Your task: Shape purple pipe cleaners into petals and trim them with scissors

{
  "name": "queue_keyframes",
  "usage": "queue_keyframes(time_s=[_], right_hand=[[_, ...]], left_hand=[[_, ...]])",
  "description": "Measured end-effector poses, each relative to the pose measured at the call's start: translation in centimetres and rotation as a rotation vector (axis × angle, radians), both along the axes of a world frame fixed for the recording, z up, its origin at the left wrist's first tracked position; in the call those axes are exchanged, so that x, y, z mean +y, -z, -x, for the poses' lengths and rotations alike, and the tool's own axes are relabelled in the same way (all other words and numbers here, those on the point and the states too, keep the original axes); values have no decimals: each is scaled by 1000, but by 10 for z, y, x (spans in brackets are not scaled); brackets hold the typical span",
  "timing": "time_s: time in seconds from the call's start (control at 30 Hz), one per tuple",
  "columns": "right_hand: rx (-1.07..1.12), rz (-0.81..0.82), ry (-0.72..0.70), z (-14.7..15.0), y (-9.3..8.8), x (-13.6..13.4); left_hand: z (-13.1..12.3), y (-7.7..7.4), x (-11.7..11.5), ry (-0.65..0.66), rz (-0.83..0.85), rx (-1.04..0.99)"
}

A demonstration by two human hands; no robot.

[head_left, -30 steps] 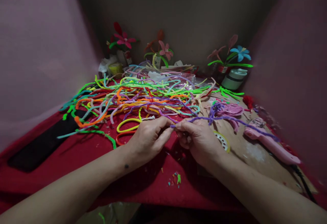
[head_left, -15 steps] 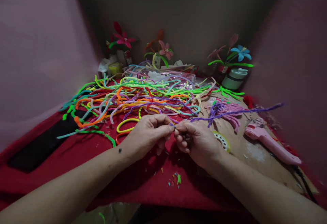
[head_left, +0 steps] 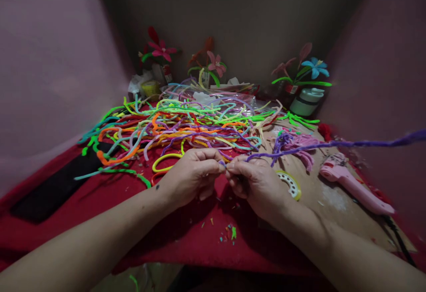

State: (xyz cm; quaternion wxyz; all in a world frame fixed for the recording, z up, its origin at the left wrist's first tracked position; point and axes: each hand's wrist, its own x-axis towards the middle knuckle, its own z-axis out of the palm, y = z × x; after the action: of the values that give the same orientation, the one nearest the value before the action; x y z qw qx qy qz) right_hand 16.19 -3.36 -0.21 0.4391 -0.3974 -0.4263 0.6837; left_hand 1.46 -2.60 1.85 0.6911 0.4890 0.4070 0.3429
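Near the middle of the head view, my left hand (head_left: 193, 176) and my right hand (head_left: 254, 181) meet, fingertips almost touching. Both pinch a purple pipe cleaner (head_left: 333, 144), whose small end shows between the fingertips. Its long free part runs out over my right hand toward the right edge of the picture. Yellow-handled scissors (head_left: 163, 162) lie just beyond my left hand, partly hidden by it. A yellow tape roll (head_left: 289, 184) sits beside my right wrist.
Across the red cloth (head_left: 159, 234) spreads a tangled pile of coloured pipe cleaners (head_left: 186, 128). A pink glue gun (head_left: 354, 184) rests on a brown board (head_left: 329, 212) at the right. Fuzzy flowers (head_left: 314, 68) stand behind, near a pale green jar (head_left: 306, 101). A black case (head_left: 56, 185) lies left.
The purple pipe cleaner's free part has swung outward and now reaches the right edge of the picture. Both hands have barely shifted and keep their pinch.
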Motion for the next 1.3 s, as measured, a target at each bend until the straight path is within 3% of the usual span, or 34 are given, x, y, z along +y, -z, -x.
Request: queue_keyframes(time_s=[0.17,0.27,0.43,0.53,0.87,1.0,1.17,1.3], right_hand=[[-32,9,14,1,0,-2],[17,59,68,0,-7,-1],[102,184,83,-3,-14,3],[106,204,60,-2,-12,3],[87,152,30,0,-7,1],[58,165,30,1,-8,1],[23,153,20,2,-6,-1],[-76,-11,18,2,-1,-2]], left_hand=[[2,-3,0,-38,-365,462],[7,-1,3,-69,-571,616],[10,-7,3,-87,-449,484],[6,-14,0,-31,-409,392],[4,-6,-2,11,-499,361],[4,-7,-3,26,-494,404],[2,-2,-3,-11,-635,540],[-1,1,-4,-65,-808,745]])
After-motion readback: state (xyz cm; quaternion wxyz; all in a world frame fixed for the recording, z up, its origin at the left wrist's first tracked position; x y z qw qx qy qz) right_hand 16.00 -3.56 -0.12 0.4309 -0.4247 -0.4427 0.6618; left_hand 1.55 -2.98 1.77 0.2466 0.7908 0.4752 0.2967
